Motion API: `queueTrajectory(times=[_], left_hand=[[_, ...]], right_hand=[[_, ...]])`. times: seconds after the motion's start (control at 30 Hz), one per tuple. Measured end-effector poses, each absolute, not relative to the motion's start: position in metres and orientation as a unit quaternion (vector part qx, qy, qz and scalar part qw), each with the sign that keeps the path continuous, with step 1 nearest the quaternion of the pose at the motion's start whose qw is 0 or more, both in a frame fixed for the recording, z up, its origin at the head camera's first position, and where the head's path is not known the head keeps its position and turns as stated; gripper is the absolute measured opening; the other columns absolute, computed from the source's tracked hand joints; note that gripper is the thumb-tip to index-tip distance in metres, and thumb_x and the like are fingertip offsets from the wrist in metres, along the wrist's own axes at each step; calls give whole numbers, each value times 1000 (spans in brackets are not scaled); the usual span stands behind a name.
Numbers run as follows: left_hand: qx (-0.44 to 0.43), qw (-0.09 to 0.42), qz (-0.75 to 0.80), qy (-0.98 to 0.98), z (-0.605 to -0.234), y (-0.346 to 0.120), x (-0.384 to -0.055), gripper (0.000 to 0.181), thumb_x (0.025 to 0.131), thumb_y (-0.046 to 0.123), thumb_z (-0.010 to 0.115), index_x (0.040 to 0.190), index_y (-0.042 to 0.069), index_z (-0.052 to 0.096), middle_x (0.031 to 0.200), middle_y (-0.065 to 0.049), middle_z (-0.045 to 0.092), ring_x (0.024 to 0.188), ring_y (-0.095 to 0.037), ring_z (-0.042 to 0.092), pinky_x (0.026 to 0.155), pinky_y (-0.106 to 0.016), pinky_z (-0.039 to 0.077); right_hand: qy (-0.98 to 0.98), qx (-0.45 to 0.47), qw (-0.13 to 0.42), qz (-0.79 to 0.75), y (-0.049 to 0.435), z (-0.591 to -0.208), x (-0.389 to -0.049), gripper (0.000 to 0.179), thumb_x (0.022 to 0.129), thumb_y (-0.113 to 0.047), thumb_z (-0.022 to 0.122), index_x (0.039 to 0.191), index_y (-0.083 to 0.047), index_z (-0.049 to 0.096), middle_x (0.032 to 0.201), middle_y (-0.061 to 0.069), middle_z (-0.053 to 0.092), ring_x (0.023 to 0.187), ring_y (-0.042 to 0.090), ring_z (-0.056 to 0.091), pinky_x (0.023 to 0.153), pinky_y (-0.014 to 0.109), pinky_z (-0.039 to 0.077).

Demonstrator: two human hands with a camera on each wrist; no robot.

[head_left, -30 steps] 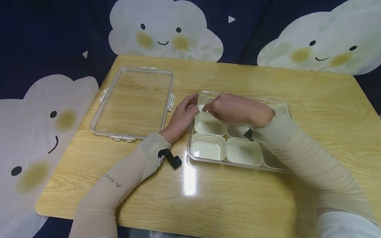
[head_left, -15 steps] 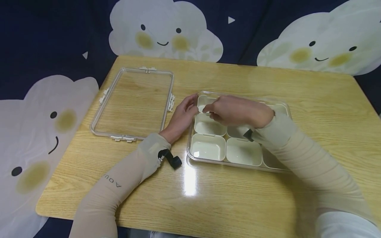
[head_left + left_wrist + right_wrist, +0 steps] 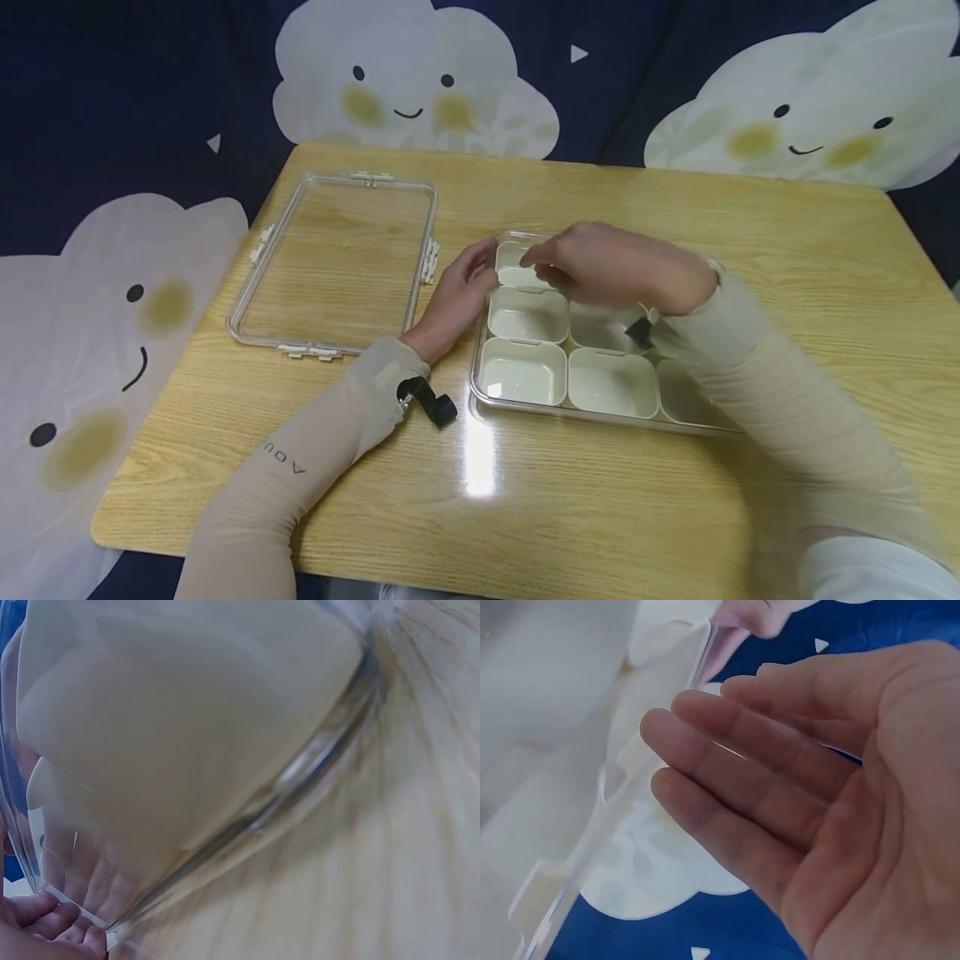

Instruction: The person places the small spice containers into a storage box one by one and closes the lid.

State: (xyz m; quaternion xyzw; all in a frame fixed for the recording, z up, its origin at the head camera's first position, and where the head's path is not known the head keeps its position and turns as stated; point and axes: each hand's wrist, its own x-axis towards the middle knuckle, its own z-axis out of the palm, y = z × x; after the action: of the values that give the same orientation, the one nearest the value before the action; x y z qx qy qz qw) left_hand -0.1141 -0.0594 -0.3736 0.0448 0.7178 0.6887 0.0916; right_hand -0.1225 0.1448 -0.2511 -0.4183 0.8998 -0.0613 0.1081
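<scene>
A clear plastic box holds several cream-coloured cups set in rows, and the ones I can see into are empty. At its far left corner my left hand rests against the outer wall; in the left wrist view its fingers lie close to the clear side, loosely bent. My right hand is over the far row, beside the far-left cup. From the right wrist, that palm shows nothing in it, its fingers extended and slightly bent. The right forearm hides the cups on the right.
A clear rectangular lid with white clips on its sides lies on the wooden table, left of the box. Behind the table hangs a dark blue cloth with smiling clouds.
My right hand has lifted a little and shifted right, away from the far-left cup. The left hand stays against the box.
</scene>
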Motion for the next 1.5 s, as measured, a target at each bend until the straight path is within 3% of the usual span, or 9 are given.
queueTrajectory(times=[0.3,0.5,0.73,0.97,1.17,1.27,1.43,1.5], left_hand=[[49,88,690,717,-373,-59,-112,65,94,13,54,157,16,42,160,-4,48,149,-21,47,128,-34,38],[50,88,690,717,-373,-60,-112,65,93,14,54,157,16,42,161,-4,48,150,-21,46,128,-34,37],[44,94,683,723,-373,-61,-113,65,94,15,54,158,19,42,162,-2,47,150,-20,45,128,-34,36],[44,93,682,724,-373,-61,-113,65,94,15,54,158,19,42,161,-2,47,151,-20,44,129,-34,36],[39,94,684,722,-371,-60,-112,65,94,14,54,157,19,43,161,-2,48,151,-20,45,128,-34,37],[40,93,685,722,-370,-60,-112,63,95,14,54,157,19,43,161,-2,47,151,-20,45,128,-34,36],[40,90,684,723,-371,-60,-113,63,94,14,54,157,18,44,161,-2,47,151,-20,44,128,-33,36],[41,87,686,721,-372,-59,-113,64,94,13,54,156,17,44,161,-3,48,151,-20,44,129,-33,36]], right_hand=[[908,-405,67,-81,175,-236,-121,31,98,-2,58,126,-5,71,104,9,79,69,14,64,66,34,57],[921,-378,48,-81,201,-229,-121,29,100,-7,59,127,-8,72,108,6,79,73,10,66,69,33,58],[934,-346,22,-86,239,-230,-125,31,102,-12,60,131,-7,70,115,10,79,84,16,75,74,38,61],[957,-275,18,-87,274,-239,-131,31,105,-21,57,132,-15,70,123,6,78,93,18,73,75,30,55],[959,-257,-8,-123,295,-248,-132,28,105,-28,59,127,-21,73,117,2,79,84,-8,62,70,10,45],[960,-236,0,-152,303,-252,-133,27,104,-30,59,126,-22,74,119,3,79,87,-21,55,72,4,42],[964,-198,28,-178,315,-260,-133,27,104,-34,60,125,-25,74,123,4,77,93,-26,53,76,1,42],[963,-189,38,-189,318,-263,-133,26,104,-34,60,124,-26,75,122,-2,77,94,-25,54,76,0,43]])
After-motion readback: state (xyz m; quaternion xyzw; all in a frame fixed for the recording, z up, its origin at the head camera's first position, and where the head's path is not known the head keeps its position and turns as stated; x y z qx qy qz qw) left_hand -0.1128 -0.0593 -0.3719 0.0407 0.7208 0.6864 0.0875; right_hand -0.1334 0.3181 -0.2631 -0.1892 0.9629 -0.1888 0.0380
